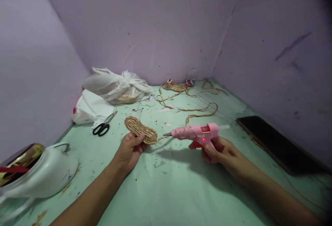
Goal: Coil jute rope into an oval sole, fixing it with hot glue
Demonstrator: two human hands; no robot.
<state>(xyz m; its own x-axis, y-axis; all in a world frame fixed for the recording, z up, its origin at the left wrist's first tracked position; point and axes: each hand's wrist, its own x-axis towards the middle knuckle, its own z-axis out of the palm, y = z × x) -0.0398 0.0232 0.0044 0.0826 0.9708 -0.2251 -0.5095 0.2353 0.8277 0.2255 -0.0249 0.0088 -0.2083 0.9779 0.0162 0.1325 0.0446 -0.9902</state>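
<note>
My left hand (129,150) grips the near edge of a flat oval mat of coiled jute rope (140,129), held a little above the pale green table (160,191). My right hand (220,151) is wrapped round the handle of a pink glue gun (197,132) with a red light lit. Its nozzle points left, close to the right end of the mat. A loose jute rope (197,110) trails from the mat toward the back of the table.
Black-handled scissors (103,126) lie left of the mat. White plastic bags (114,89) sit at the back left. A white container with a gold roll (33,172) stands at the near left. A dark phone (275,143) lies at the right. Lilac walls enclose the table.
</note>
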